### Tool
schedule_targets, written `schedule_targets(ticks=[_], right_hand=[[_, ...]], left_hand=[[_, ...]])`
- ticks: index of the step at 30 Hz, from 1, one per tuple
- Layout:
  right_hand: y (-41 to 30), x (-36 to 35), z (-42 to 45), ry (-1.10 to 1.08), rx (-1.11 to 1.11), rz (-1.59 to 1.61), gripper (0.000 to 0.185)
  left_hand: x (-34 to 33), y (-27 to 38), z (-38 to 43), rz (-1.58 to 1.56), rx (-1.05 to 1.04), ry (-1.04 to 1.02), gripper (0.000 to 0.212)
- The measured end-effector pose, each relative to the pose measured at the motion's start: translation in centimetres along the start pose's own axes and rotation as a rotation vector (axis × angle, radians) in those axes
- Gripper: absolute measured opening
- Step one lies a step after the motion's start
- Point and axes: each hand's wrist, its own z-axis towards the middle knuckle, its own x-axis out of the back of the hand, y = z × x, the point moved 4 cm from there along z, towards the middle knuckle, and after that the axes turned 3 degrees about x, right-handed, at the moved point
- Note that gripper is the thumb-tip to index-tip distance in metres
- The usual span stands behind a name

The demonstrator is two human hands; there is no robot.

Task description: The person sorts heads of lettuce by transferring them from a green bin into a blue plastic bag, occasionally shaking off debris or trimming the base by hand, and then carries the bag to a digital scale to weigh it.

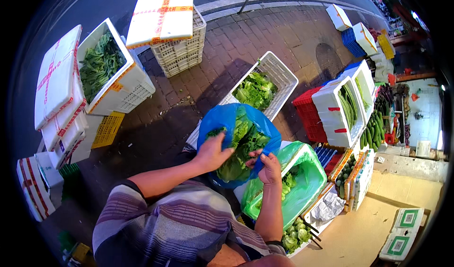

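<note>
A blue plastic bag (pixel 260 116) stands open in front of my body, filled with leafy green lettuce (pixel 241 143). At the bag's left side is my left hand (pixel 212 151), its fingers curled over the rim around the bag's edge and some greens; the fingertips are partly hidden. My right hand (pixel 265 166) pinches the bag's right rim between thumb and fingers. Just beyond the bag, a white plastic crate (pixel 289 79) holds more lettuce. To the right, close to my right forearm, a foam box lined with a green plastic bag (pixel 312 171) contains some leafy greens.
Foam boxes stand at the left, one with dark leafy greens (pixel 101 63). A foam lid (pixel 159 15) tops stacked crates (pixel 181 50) ahead. At right are a red crate (pixel 310 114), boxes of long beans (pixel 347 105), cucumbers (pixel 372 130) and round lettuce heads (pixel 296 235).
</note>
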Motion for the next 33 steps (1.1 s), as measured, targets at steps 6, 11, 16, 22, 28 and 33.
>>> schedule_targets(ticks=[6, 11, 16, 22, 28, 33], right_hand=[[3.1, -1.2, 2.8, 0.011, 0.026, -0.111, 0.035], [4.8, -1.1, 4.2, 0.012, -0.065, -0.042, 0.034], [4.1, -1.7, 3.9, -0.153, -0.058, -0.012, 0.021], [2.5, -1.1, 2.3, 0.082, -0.067, -0.247, 0.027], [2.0, -8.3, 1.1, 0.077, 0.054, -0.370, 0.025], [2.9, -20.1, -3.4, -0.124, 0.084, -0.429, 0.022]], left_hand=[[-5.4, 1.0, -0.8, 0.119, -0.205, -0.152, 0.034], [-4.9, 3.8, -2.8, 0.476, -0.392, -0.075, 0.024], [-2.6, 5.2, -8.6, 0.233, -0.517, 0.033, 0.027], [8.4, -8.2, -14.5, 0.164, 0.009, 0.201, 0.046], [12.2, -33.1, -30.5, -0.033, 0.673, 0.840, 0.045], [5.4, -47.3, -44.8, -0.261, 0.914, 1.033, 0.035]])
